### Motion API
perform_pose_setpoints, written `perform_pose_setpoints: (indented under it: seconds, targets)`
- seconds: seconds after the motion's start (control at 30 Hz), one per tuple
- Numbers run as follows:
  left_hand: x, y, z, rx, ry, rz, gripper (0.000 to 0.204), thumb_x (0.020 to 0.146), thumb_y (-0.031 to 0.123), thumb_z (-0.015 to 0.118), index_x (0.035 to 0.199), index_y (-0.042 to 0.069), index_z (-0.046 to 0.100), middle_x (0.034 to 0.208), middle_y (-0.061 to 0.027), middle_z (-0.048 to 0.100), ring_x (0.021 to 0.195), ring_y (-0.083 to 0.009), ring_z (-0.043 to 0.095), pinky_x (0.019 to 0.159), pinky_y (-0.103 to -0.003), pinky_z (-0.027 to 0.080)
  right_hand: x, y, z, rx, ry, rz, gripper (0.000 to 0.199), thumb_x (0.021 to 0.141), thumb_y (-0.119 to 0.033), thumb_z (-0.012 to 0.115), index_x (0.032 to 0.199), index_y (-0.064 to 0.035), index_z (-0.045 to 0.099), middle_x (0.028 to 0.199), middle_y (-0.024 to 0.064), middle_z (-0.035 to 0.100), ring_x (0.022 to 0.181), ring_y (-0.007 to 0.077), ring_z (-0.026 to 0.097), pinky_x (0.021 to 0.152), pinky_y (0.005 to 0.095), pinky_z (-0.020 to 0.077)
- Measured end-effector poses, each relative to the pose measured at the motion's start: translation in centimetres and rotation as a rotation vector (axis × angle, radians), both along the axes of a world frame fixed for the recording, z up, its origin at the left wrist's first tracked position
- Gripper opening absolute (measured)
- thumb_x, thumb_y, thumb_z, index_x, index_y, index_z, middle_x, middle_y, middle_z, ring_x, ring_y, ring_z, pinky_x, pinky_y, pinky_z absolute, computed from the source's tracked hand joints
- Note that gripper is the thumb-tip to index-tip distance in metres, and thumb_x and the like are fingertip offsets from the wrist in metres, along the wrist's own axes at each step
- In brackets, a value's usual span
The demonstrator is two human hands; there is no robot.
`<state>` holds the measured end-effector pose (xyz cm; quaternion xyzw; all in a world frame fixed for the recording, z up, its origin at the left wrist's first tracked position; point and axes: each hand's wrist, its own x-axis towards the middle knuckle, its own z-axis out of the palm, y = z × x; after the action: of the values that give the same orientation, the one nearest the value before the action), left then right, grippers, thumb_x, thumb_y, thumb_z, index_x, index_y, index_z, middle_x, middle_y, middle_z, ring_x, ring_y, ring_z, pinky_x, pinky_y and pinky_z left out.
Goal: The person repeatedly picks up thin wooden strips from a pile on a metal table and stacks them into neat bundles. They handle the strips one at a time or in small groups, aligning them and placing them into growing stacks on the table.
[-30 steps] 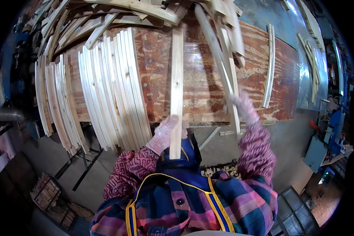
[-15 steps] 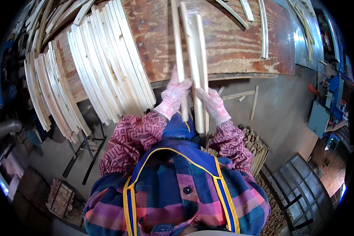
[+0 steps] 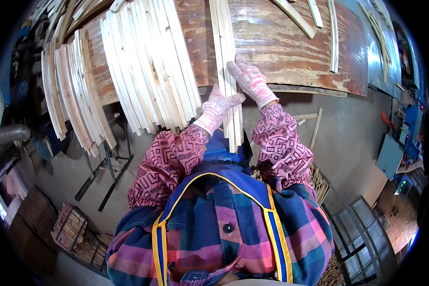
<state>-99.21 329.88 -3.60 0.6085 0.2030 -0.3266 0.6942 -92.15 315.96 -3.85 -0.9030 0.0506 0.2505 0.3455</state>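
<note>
The left hand [image 3: 218, 108] wears a pale knit glove, and its grip is closed around a few long wooden strips [image 3: 226, 47], with fingers lying across the top of them. The right hand [image 3: 249, 81], in a glove like it, is a bit farther up. Its fingers touch the right edge of the strips, but I cannot tell how tight that grip is. The strips lie side by side. Their far ends run out of sight at the top, and their near ends poke past the bench [image 3: 291, 62] toward the person's blue apron [image 3: 229, 170], not all reaching the same spot.

The bench top is brown-red wood with worn, pale patches. To the left of the held strips is a big row of pale strips [image 3: 150, 71], packed close together and hanging over the front edge. Farther left is a smaller row of strips [image 3: 74, 90].

On the right side of the bench, one slanted strip [image 3: 295, 19], one short strip [image 3: 315, 13] and one long strip [image 3: 333, 40] lie apart.

Thin sticks [image 3: 315, 128] lie on the gray floor [image 3: 345, 126] below. Far right is a gray-blue box [image 3: 390, 152].
</note>
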Motion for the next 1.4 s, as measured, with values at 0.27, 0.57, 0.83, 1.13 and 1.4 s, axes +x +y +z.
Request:
perform_pose_setpoints:
  seconds: [0.27,0.57,0.83,1.13,1.4]
  targets:
    - [0.6,2.9,0.3,-1.152,0.29,0.263,0.067,0.087,0.045,0.068,0.131,-0.002,0.048,0.105,-0.0151,0.065,0.086,-0.024,0.069,0.077,-0.038,0.06,-0.4,1.6,-4.0,1.077,0.54,-0.616,0.051,0.099,-0.041,0.05,0.133,-0.0031,0.055,0.108,0.013,0.069,0.099,0.022,0.066,0.085,0.0324,0.0528]
    - [-0.5,11.4,-5.1,-0.463,-0.022,0.28,0.036,0.1,0.027,0.052,0.125,0.002,0.058,0.095,-0.0102,0.068,0.077,-0.0173,0.067,0.067,-0.029,0.056,6.7,5.7,-4.8,0.231,-0.015,-0.127,0.09,0.069,-0.047,0.084,0.138,-0.0053,0.045,0.124,0.0178,0.064,0.115,0.0303,0.062,0.099,0.0397,0.048]
    - [-0.5,14.4,-0.5,0.115,-0.072,0.448,0.036,0.095,0.023,0.061,0.124,0.002,0.061,0.098,-0.0086,0.07,0.079,-0.0152,0.067,0.071,-0.028,0.056,8.8,8.7,-5.1,-0.083,0.029,0.122,0.098,0.07,-0.065,0.075,0.14,-0.0037,0.044,0.125,0.0196,0.062,0.118,0.033,0.06,0.099,0.0433,0.0476]
    - [1.9,11.0,-2.9,0.729,-0.567,0.12,0.046,0.088,0.031,0.069,0.124,0.003,0.061,0.113,-0.0159,0.066,0.1,-0.0291,0.065,0.088,-0.038,0.053,9.1,8.1,-4.8,-0.088,-0.006,0.44,0.088,0.088,-0.066,0.05,0.148,-0.0041,0.035,0.14,0.022,0.051,0.13,0.0351,0.049,0.107,0.0422,0.04]
    - [7.1,6.4,1.0,1.217,-0.682,-0.687,0.075,0.079,0.052,0.071,0.141,0.014,0.05,0.147,-0.0199,0.039,0.139,-0.0428,0.028,0.115,-0.051,0.026,17.4,-9.5,-4.4,-0.637,-0.332,-0.026,0.065,0.089,-0.053,0.056,0.137,-0.0108,0.049,0.131,0.0187,0.056,0.123,0.0333,0.052,0.103,0.0436,0.043]
